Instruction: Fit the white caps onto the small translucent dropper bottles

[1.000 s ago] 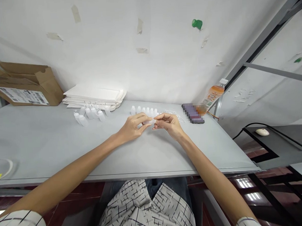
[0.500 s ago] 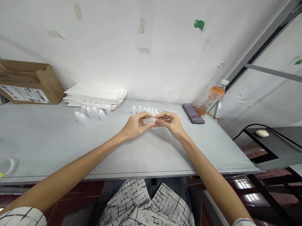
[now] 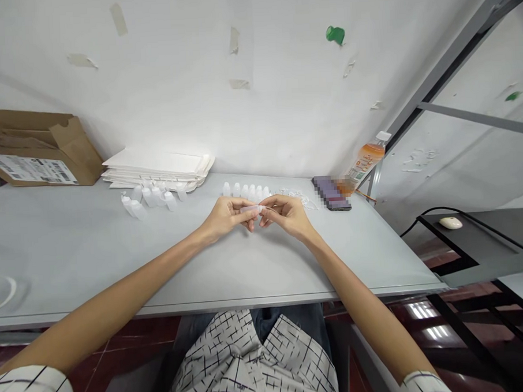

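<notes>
My left hand (image 3: pixel 224 218) is closed on a small translucent plastic bottle (image 3: pixel 249 208), which lies sideways between thumb and fingers. My right hand (image 3: pixel 289 217) pinches the bottle's right end, its fingertips touching those of my left hand. Just behind the hands stands a row of similar small white bottles (image 3: pixel 244 191). Small white pieces (image 3: pixel 297 197) lie scattered to the right of that row. More bottles (image 3: pixel 147 196), some with tips on, form a loose group at the left.
A stack of white sheets (image 3: pixel 156 166) and an open cardboard box (image 3: pixel 43 148) are at the back left of the grey table (image 3: pixel 247 272). A phone (image 3: pixel 332 193) and an orange drink bottle (image 3: pixel 366 161) are at the right. A white loop (image 3: pixel 12 290) lies far left.
The view has shifted slightly. The held bottle shows less between my fingers, and the fingers of both hands have curled below it.
</notes>
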`<state>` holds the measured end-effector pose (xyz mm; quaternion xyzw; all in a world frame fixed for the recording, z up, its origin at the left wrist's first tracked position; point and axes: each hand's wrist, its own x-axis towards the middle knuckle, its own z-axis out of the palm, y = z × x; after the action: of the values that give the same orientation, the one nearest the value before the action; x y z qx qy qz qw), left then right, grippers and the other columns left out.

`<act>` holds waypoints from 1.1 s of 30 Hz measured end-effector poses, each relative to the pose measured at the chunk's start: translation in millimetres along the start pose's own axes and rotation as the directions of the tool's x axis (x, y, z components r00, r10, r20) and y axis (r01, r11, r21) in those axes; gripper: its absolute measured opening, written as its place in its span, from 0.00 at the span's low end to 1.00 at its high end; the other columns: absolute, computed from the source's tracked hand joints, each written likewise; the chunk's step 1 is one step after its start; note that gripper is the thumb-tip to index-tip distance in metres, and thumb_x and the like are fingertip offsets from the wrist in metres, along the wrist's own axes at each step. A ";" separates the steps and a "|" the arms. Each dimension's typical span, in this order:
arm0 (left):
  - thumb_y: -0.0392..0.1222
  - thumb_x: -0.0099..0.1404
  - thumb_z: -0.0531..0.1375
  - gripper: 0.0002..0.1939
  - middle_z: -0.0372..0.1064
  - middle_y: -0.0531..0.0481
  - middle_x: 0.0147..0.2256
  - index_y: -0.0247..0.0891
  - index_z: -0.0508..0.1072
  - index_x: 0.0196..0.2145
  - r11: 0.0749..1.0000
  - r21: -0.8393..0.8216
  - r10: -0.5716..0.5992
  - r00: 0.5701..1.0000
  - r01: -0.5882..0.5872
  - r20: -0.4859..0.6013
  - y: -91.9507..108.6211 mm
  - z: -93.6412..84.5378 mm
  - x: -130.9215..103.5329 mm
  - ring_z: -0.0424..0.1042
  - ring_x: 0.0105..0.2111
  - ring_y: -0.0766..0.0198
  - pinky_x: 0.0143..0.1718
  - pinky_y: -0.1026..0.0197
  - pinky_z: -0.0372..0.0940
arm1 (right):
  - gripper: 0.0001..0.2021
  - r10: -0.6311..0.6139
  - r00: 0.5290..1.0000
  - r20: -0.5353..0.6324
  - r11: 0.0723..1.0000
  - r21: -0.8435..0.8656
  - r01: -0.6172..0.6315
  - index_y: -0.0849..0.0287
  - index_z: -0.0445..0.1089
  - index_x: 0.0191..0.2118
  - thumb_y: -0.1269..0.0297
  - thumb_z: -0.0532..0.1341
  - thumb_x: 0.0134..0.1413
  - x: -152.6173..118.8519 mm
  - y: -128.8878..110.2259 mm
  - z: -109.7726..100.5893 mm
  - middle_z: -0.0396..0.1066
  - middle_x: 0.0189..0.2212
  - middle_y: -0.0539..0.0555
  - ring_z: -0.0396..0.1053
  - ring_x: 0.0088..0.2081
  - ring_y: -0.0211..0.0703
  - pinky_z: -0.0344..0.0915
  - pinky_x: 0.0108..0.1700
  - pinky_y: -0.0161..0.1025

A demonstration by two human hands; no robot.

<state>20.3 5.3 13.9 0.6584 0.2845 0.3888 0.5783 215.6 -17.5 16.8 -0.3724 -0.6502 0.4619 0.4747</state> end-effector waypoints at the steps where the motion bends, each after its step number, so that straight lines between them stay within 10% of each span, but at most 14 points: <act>1: 0.49 0.58 0.68 0.18 0.73 0.48 0.23 0.30 0.79 0.38 1.000 0.011 0.009 1.000 -0.009 0.004 -1.0 -0.5 0.1 0.74 0.23 0.63 0.29 0.58 0.72 | 0.17 0.011 1.000 0.005 1.000 0.014 -0.011 0.61 0.73 0.36 0.51 0.69 0.48 -0.3 0.5 0.4 0.74 0.28 0.53 0.75 0.27 0.42 0.76 0.31 0.43; 13: 0.43 0.57 0.67 0.14 0.77 0.47 0.26 0.33 0.81 0.40 0.953 0.257 0.189 0.978 -0.161 -0.086 -5.1 1.0 -2.2 0.75 0.25 0.62 0.27 0.61 0.70 | 0.20 0.069 0.997 -0.032 0.990 0.128 -0.065 0.60 0.70 0.33 0.51 0.73 0.42 0.4 8.3 4.0 0.73 0.23 0.51 0.75 0.26 0.43 0.75 0.34 0.44; 27: 0.34 0.66 0.58 0.12 0.77 0.44 0.36 0.39 0.81 0.41 0.501 0.683 0.606 0.779 -0.532 0.162 -3.2 -1.8 -4.8 0.74 0.33 0.64 0.32 0.64 0.66 | 0.14 0.075 0.995 0.066 0.956 0.280 -0.091 0.59 0.70 0.34 0.59 0.73 0.45 1.7 11.5 -2.2 0.73 0.30 0.49 0.75 0.31 0.40 0.75 0.44 0.48; 33: 0.41 0.63 0.62 0.12 0.77 0.44 0.38 0.38 0.80 0.43 0.645 0.631 0.527 0.849 -0.430 0.040 6.4 0.7 -4.7 0.75 0.35 0.63 0.35 0.63 0.71 | 0.15 0.063 0.998 0.011 0.973 0.221 -0.064 0.59 0.74 0.37 0.57 0.72 0.44 3.0 3.5 -2.4 0.74 0.31 0.51 0.76 0.31 0.41 0.75 0.44 0.49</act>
<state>17.9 0.0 19.3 0.8312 0.2529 0.4600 0.1830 217.3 -13.1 14.6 -0.3369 -0.5832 0.5471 0.4970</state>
